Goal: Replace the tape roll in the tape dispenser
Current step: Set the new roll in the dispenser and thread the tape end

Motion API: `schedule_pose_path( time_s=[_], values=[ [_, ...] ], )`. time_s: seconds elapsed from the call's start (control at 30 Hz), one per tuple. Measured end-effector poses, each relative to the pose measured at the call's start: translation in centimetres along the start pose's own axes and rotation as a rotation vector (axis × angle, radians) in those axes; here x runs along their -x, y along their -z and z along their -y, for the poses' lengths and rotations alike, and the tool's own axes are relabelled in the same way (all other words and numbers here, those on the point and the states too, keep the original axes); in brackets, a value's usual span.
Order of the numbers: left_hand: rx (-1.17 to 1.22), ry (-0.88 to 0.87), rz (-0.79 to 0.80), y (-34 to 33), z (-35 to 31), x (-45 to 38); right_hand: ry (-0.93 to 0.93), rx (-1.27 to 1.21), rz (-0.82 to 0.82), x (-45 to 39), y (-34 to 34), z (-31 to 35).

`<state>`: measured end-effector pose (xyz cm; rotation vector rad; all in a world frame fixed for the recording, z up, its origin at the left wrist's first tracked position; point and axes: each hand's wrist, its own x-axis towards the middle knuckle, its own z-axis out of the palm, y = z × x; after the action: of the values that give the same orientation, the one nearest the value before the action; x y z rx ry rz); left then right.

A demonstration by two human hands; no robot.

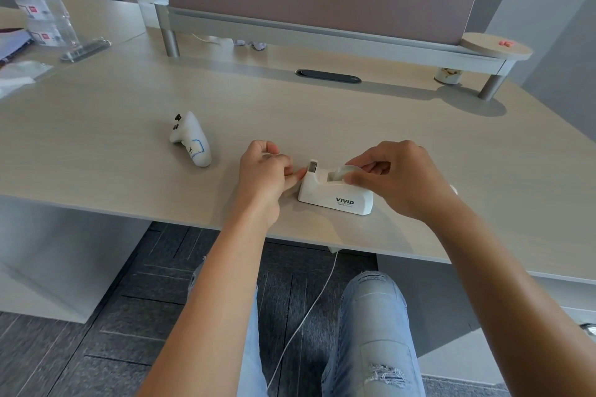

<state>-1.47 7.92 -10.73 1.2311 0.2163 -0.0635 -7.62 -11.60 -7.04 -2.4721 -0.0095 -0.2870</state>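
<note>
Tape dispenser (335, 193) sits near the front edge of the pale surface (419, 126), with the clear tape roll (342, 171) lying in its well, and my right hand (400, 180), at the dispenser's rear end, has its grip closed on that roll between thumb and fingers. My left hand (266, 176), just beside the cutter end, is pinched shut, though I cannot tell whether it has the tape's loose end. I judge the roll needs pressing level onto its hub while the free end is drawn forward to the blade, keeping the dispenser from sliding.
</note>
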Motion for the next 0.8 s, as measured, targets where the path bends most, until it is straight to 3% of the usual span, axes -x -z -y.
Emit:
schedule_pose_path(
  time_s=[0.3,0.53,0.8],
  values=[
    [-0.108,-0.003,-0.015,0.3,0.5,-0.6,-0.010,-0.018,-0.018,0.2,0.3,-0.2],
    [-0.425,-0.098,-0.075,0.8,0.7,-0.5,-0.023,-0.037,-0.010,0.1,0.3,-0.5],
    [-0.670,-0.175,-0.025,0.3,0.8,-0.2,-0.048,-0.043,-0.010,0.0,0.2,-0.8]
  ],
)
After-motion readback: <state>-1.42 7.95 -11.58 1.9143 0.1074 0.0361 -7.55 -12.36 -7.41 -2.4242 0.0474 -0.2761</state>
